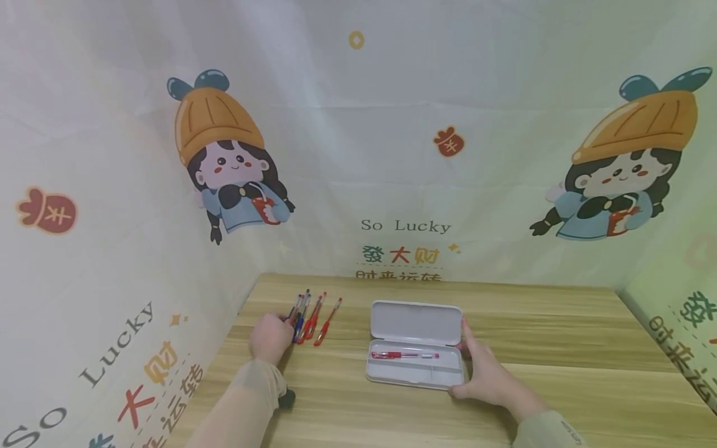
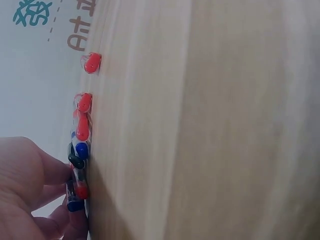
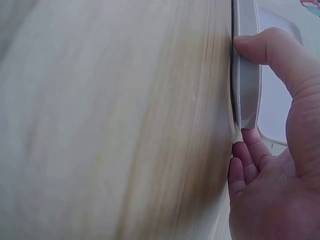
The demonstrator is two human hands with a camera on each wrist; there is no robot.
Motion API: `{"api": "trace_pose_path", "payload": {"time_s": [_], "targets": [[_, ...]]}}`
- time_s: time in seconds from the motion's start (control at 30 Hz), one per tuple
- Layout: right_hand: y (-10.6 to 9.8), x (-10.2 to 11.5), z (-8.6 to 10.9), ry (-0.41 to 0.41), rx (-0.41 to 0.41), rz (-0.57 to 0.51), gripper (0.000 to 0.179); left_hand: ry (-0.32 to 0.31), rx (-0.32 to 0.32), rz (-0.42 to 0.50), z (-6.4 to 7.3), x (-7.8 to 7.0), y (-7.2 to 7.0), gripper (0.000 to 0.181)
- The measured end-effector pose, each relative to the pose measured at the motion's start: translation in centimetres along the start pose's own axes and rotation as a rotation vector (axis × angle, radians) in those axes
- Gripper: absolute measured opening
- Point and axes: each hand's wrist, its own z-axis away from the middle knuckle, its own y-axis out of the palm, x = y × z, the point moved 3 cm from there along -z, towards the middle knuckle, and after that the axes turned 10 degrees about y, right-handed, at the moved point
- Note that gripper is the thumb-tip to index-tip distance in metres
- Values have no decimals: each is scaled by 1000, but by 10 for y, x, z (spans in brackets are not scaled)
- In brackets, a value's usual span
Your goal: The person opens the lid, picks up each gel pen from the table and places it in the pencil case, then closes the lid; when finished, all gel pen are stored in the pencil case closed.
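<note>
My left hand [image 1: 271, 339] is at the left edge of a loose group of gel pens. In the left wrist view, its thumb and fingers pinch a pen with a dark blue end [image 2: 75, 204]. Beside it lie several pens with red, blue and black ends, among them a red pen [image 1: 328, 321] at the right of the group. An open white pencil case [image 1: 445, 378] lies flat with its lid back, a red pen [image 1: 392, 355] inside its long rear compartment. My right hand [image 1: 487, 373] holds the case's right end, thumb at the front corner and fingers behind.
The wooden table [image 1: 560, 348] carries the case and pens. A printed cloth backdrop [image 1: 358, 155] rises behind the table and along both sides. A small dark object [image 1: 287, 399] shows at the left sleeve's cuff.
</note>
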Motion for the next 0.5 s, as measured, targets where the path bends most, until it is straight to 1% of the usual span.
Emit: {"api": "trace_pose_path", "payload": {"time_s": [0.1,0.27,0.4,0.5], "targets": [[0,0,0,0,-4,1,155,2,-16,27,1,1,0,35],[0,1,0,-4,-6,11,156,14,-64,42,3,-2,-2,35],[0,1,1,-6,-4,11,156,70,-96,36,7,-14,-5,35],[0,1,1,-9,-5,14,156,145,-123,24,11,-28,-7,32]]}}
